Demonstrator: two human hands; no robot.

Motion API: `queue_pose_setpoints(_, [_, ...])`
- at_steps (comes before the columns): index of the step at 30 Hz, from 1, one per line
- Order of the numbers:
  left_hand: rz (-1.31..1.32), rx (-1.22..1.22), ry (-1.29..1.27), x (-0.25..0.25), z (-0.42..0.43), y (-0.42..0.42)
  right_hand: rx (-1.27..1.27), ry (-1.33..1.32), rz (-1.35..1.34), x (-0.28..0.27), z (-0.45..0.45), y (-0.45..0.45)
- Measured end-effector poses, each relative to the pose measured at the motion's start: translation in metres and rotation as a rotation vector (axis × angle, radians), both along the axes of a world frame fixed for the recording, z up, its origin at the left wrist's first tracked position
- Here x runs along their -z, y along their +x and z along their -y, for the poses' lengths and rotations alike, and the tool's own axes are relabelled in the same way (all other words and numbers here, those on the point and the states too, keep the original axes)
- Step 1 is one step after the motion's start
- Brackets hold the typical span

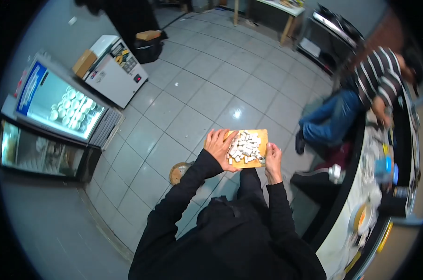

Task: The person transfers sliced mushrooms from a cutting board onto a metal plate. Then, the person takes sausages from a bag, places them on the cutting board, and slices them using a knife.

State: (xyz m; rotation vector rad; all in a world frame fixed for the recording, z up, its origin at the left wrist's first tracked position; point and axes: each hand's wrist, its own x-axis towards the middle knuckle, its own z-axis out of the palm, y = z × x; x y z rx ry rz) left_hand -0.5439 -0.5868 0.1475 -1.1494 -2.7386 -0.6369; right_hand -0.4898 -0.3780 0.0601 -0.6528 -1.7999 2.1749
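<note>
In front of my body I carry a small yellowish cutting board (263,137) over the floor. Several white cubes of food (245,147), of a kind I cannot make out, are heaped on it. My left hand (216,148) is closed on the board's left edge, its fingers reaching beside the cubes. On the other side, my right hand (273,161) grips the right edge near the lower corner, thumb on top. The undersides of both hands are hidden.
To my right, a long counter (335,238) holds containers and a plate (362,218). A seated person (356,98) leans over it. On the left stand a lit glass-door fridge (66,105) and a white appliance (116,74). A round wooden-looking object (178,172) is near my left forearm.
</note>
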Motion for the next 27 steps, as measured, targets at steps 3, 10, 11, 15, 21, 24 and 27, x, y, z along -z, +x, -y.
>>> queue_pose_setpoints(3, [0.055, -0.206, -0.014, -0.012, 0.040, -0.047, -0.148, 0.010, 0.014, 0.002, 0.030, -0.083])
queue_pose_setpoints(10, [0.086, -0.729, 0.602, -0.011, 0.069, -0.141, -0.407, 0.063, -0.031, -0.050, 0.018, -0.259])
queue_pose_setpoints(11, [0.259, -0.868, 0.898, -0.017, 0.097, -0.162, -0.436, 0.109, -0.025, -0.080, 0.043, -0.288])
queue_pose_setpoints(15, [0.700, -0.739, 1.668, 0.021, 0.093, -0.216, -0.548, 0.123, -0.043, -0.093, 0.032, -0.375])
queue_pose_setpoints(21, [1.051, -0.477, 2.088, 0.005, 0.039, -0.309, -0.576, -0.010, -0.028, -0.096, 0.035, -0.483])
queue_pose_setpoints(24, [1.011, -0.454, 2.106, 0.013, 0.027, -0.383, -0.543, 0.023, -0.027, -0.076, 0.021, -0.549])
queue_pose_setpoints(27, [1.074, -0.422, 2.172, 0.015, 0.051, -0.459, -0.496, 0.009, -0.009, -0.091, 0.023, -0.607])
